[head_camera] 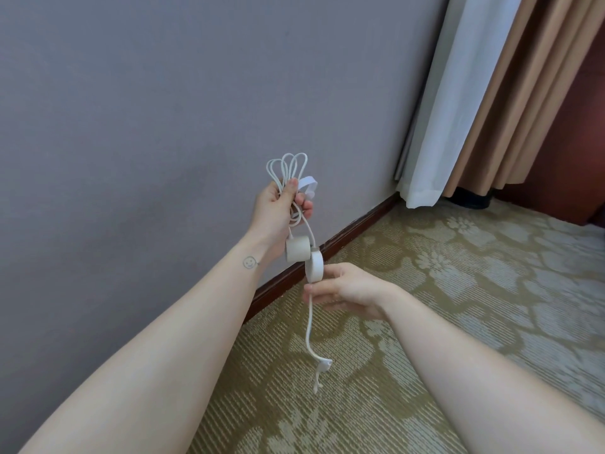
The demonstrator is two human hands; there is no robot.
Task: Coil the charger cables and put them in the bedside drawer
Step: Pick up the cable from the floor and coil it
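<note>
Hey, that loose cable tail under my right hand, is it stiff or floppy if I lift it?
Probably floppy: the tail hangs in a wavy line below the right hand. Its end connector would likely swing.

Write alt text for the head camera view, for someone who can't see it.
A person's left hand holds a coil of white cable, with two round white pucks hanging below it. The right hand pinches a loose cable under the pucks, its end dangling above patterned carpet beside a grey wall.
</note>
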